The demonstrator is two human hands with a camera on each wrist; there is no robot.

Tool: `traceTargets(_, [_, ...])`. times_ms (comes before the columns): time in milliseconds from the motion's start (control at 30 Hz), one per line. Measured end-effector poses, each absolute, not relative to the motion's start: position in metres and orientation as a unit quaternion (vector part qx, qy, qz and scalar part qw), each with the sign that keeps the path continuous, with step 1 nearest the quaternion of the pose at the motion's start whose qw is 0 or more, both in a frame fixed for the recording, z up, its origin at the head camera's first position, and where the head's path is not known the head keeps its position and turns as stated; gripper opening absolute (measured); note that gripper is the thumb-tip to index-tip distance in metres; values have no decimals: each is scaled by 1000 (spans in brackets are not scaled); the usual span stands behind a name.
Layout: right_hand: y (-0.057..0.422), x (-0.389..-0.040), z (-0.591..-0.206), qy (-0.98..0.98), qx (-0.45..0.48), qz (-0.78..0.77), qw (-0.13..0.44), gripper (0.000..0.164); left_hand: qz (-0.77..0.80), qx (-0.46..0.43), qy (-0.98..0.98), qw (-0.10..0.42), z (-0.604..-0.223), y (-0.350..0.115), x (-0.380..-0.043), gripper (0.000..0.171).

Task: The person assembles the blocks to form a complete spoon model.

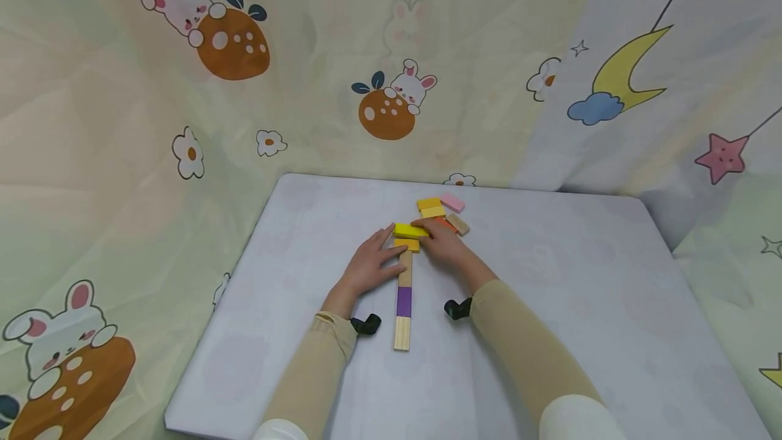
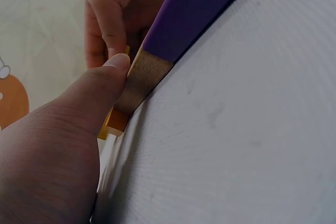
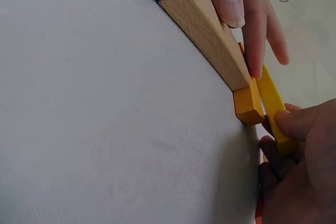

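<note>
Block row (image 1: 404,302) on tabletop (image 1: 550,277), loose blocks (image 1: 433,212) behind, rightward

A screened-off nook with a nursery look: cloth (image 1: 324,26) printed with cartoon rabbits (image 1: 411,90), flowers (image 1: 191,155), a moon (image 1: 616,73) and a star (image 1: 723,157) surrounds a white table (image 1: 580,304) bearing wooden blocks (image 1: 404,302) (whether inside a home or a studio, I cannot tell).

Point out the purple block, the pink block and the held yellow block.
Purple block (image 1: 404,302), head view: upper face's middle.
Pink block (image 1: 453,202), head view: upper face.
Held yellow block (image 1: 407,229), head view: upper face, beside the fingertips (image 1: 420,223).
</note>
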State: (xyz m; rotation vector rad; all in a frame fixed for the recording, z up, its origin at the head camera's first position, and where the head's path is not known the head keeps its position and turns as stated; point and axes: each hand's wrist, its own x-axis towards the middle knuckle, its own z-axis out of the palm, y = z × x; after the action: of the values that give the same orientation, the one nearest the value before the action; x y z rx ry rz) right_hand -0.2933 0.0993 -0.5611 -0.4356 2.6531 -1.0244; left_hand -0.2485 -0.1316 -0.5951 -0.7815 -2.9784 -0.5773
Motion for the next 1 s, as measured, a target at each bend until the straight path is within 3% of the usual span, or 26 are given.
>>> traceTargets(400, [93, -301, -563, 911, -155, -343, 169, 38, -164, -262, -951, -7, -594, -132, -249, 57])
traceTargets(1000, [88, -294, -580, 923, -157, -331, 118, 42, -184, -265, -946, 2, -595, -132, -249, 56])
